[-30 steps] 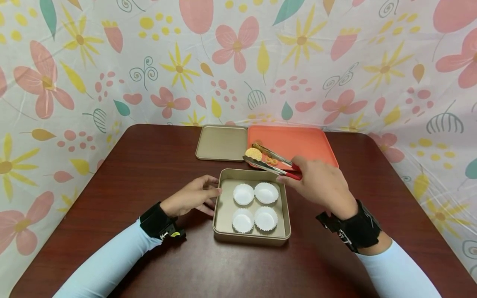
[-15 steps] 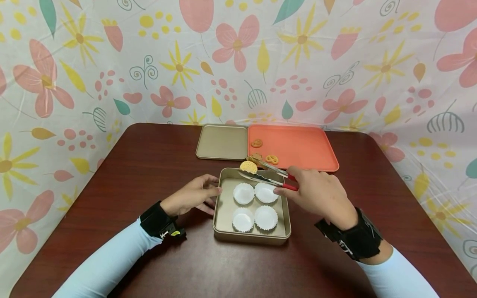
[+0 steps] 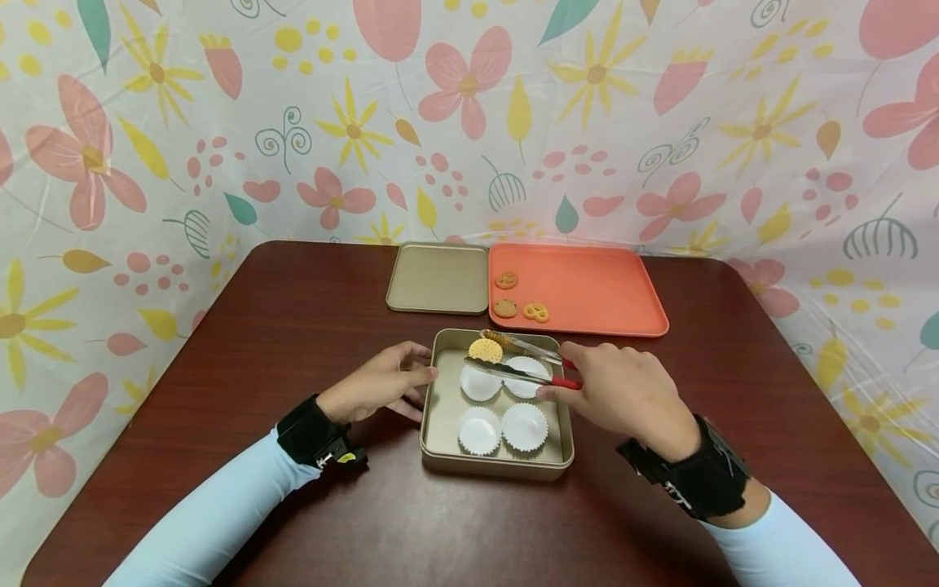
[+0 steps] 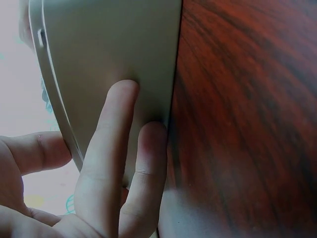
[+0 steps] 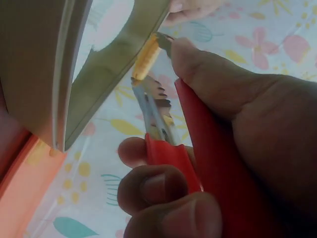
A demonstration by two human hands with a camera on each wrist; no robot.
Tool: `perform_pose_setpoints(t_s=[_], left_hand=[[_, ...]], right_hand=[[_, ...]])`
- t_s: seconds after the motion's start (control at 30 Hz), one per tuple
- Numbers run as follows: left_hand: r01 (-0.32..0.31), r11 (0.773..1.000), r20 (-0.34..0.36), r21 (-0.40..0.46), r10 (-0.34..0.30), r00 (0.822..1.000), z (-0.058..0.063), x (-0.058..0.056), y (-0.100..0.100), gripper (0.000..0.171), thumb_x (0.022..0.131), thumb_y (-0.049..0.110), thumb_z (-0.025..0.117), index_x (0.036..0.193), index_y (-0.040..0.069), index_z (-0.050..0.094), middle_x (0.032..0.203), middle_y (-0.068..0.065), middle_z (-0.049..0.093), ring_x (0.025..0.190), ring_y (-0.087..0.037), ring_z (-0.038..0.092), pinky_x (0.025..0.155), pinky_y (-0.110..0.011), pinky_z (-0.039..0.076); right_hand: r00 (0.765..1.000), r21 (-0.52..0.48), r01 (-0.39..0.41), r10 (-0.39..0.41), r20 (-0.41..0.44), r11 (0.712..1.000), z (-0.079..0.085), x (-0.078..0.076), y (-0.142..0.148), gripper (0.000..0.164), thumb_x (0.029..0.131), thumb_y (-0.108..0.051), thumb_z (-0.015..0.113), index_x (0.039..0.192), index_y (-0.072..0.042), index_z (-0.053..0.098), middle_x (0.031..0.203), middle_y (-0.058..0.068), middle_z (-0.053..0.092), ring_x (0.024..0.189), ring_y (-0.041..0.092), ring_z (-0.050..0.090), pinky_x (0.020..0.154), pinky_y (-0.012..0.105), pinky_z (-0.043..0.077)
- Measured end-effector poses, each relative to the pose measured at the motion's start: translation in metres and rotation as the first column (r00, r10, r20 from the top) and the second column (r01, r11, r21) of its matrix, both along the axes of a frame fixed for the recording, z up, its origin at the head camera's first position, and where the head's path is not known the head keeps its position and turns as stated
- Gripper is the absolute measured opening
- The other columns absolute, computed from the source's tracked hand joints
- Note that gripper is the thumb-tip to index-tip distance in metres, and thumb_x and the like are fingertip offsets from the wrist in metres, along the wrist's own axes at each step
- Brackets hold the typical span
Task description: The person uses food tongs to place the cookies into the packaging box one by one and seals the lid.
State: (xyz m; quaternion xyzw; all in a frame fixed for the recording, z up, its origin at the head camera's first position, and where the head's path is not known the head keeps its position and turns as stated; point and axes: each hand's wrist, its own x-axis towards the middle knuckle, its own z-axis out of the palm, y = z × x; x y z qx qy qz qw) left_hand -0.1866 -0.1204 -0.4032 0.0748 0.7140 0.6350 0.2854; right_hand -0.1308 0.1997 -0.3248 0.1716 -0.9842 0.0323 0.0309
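Note:
My right hand [image 3: 623, 391] grips red-handled metal tongs [image 3: 517, 372], fingers curled round the handles [image 5: 208, 163]. Pinched between the tong tips is a round yellow cookie [image 3: 486, 351] with a scalloped edge; in the right wrist view the cookie [image 5: 147, 58] appears edge-on. It hangs over the back part of a square gold tin [image 3: 443, 424], partly covering a white paper cup [image 3: 480, 385] in the head view. Several such cups stand in the tin. My left hand [image 3: 385, 381] rests at the tin's left side, straight fingers [image 4: 111, 129] against the outer wall and thumb at the rim.
Behind the tin lies a flat gold lid [image 3: 438, 279]. Beside it an orange tray [image 3: 587, 285] carries a brown round cookie [image 3: 506, 280], a speckled cookie [image 3: 504, 308] and a pretzel [image 3: 536, 312]. A patterned cloth [image 3: 469, 122] hangs behind the dark wooden table [image 3: 308, 310].
My right hand has brought the tongs and yellow cookie from the orange tray toward me, over the tin's back part. The left hand has stayed at the tin's side.

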Motion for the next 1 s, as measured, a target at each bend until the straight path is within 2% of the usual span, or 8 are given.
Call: perform_pose_setpoints(t_s=[0.13, 0.2, 0.4, 1.0], left_hand=[[-0.003, 1.000, 0.005, 0.001, 0.003, 1.000, -0.001, 0.000, 0.000, 0.055, 0.104, 0.014, 0.060, 0.148, -0.004, 0.033, 0.132, -0.030, 0.050, 0.088, -0.037, 0.070, 0.073, -0.047, 0.066], [-0.002, 1.000, 0.003, 0.002, 0.002, 1.000, -0.001, -0.001, -0.001, 0.055, 0.104, 0.014, 0.060, 0.148, -0.005, 0.033, 0.132, -0.031, 0.050, 0.089, -0.037, 0.069, 0.073, -0.047, 0.066], [0.004, 1.000, 0.000, 0.006, -0.004, 1.000, -0.001, -0.001, -0.002, 0.056, 0.104, 0.014, 0.060, 0.149, -0.005, 0.032, 0.132, -0.031, 0.050, 0.091, -0.038, 0.069, 0.073, -0.048, 0.066], [0.003, 1.000, 0.002, 0.010, -0.003, 1.000, -0.001, -0.002, -0.001, 0.056, 0.104, 0.014, 0.061, 0.149, -0.004, 0.033, 0.132, -0.030, 0.050, 0.090, -0.037, 0.070, 0.073, -0.048, 0.066]], right_hand=[[0.999, 0.027, -0.015, 0.014, 0.030, 1.000, -0.001, 0.002, -0.002, 0.053, 0.085, -0.066, 0.072, 0.104, -0.017, 0.065, 0.062, -0.007, 0.047, 0.054, 0.014, 0.048, 0.044, 0.031, 0.036], [0.999, 0.031, -0.028, 0.026, 0.039, 0.999, -0.002, 0.002, -0.003, 0.053, 0.086, -0.065, 0.072, 0.107, -0.017, 0.065, 0.063, -0.007, 0.048, 0.054, 0.013, 0.049, 0.044, 0.031, 0.037], [0.997, 0.048, -0.043, 0.040, 0.072, 0.998, -0.009, 0.001, -0.006, 0.047, 0.086, -0.065, 0.071, 0.095, -0.020, 0.061, 0.063, -0.007, 0.048, 0.055, 0.012, 0.048, 0.045, 0.030, 0.037], [0.993, 0.085, -0.031, 0.021, 0.113, 0.996, -0.014, -0.003, -0.012, 0.049, 0.086, -0.067, 0.071, 0.094, -0.019, 0.062, 0.065, -0.006, 0.050, 0.057, 0.013, 0.051, 0.047, 0.030, 0.040]])
